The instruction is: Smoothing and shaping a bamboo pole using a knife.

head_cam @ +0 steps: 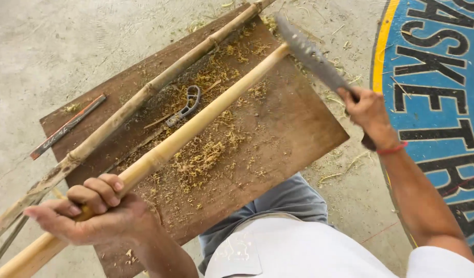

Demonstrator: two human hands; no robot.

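My left hand [92, 213] grips a pale yellow bamboo pole [196, 123] that lies slanted across a brown wooden board [293, 128]. My right hand [368, 110] holds a long machete [311, 54] by its handle, the blade raised near the pole's far end. A second, darker and rougher bamboo pole [144, 92] rests on the board to the left, parallel to the first. Bamboo shavings [206, 152] are scattered over the board between the poles.
A small grey hand tool [188, 105] lies on the board between the poles. A dark flat strip [67, 126] rests at the board's left corner. The concrete floor [51, 46] has a blue and yellow painted emblem [433, 67] at right. My knee [283, 201] is under the board's near edge.
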